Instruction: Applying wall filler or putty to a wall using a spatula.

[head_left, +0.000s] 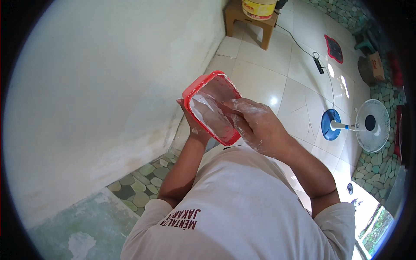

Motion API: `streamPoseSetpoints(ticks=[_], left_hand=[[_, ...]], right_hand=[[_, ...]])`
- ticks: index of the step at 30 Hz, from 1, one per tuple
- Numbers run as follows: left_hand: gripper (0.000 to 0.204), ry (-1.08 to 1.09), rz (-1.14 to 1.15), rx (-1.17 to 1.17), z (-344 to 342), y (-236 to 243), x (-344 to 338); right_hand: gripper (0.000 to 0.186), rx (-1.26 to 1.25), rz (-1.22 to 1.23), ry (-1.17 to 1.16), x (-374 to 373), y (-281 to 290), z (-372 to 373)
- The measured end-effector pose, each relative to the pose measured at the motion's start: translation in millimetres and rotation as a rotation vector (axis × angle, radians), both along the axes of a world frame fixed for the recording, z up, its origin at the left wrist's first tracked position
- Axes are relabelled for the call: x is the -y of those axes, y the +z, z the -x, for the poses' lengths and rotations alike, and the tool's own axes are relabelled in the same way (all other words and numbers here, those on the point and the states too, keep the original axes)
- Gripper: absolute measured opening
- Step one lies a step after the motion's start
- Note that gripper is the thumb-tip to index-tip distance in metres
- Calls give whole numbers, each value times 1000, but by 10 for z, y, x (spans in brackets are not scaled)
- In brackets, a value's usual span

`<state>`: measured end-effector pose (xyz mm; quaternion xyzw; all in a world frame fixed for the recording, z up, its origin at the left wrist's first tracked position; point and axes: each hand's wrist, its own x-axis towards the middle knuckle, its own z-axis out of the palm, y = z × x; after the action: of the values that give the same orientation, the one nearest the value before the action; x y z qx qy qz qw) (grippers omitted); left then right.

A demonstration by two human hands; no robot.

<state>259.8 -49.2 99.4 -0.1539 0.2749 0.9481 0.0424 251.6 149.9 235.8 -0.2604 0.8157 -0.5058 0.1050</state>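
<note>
A red-rimmed plastic tub (189, 92) is held tilted in front of my chest. White paste (200, 108) coats its inside. My left hand (196, 129) supports the tub from its left side and underneath, its fingers largely hidden behind the wall. My right hand (256, 123), smeared with white, reaches over the tub's right rim. Its fingers are bent together inside the tub; whether they grip a tool there is not visible. A pale wall (108, 86) with patchy areas stands to my left.
A brown stool (250, 16) bears a yellow bucket (259, 8) at the far side. On the tiled floor (260, 69) lie a cable and a black power strip (318, 66). A standing fan (372, 125) with a blue base is on the right. Green stone tiles (141, 187) border the wall.
</note>
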Motion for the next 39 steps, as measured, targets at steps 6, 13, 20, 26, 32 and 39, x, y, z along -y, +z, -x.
streamPoseSetpoints(ticks=[6,13,20,26,32,39], left_hand=[[100,-7,167,15,397,188,-253],[105,-73,-5,46,956,241,-305],[108,-68,52,125,1690,195,-405],[106,-95,-65,181,2500,112,-480],[78,-213,-276,28,3080,-415,-516],[65,-407,-533,-216,3245,-485,-704]], right_hand=[[33,237,227,-163,-193,-120,190],[33,488,498,-341,-197,-316,555],[34,615,878,-506,-230,-350,1147],[43,703,1047,-692,-419,-449,1951],[53,935,1194,-708,-582,-619,2668],[50,1152,1314,-418,-798,-804,3087]])
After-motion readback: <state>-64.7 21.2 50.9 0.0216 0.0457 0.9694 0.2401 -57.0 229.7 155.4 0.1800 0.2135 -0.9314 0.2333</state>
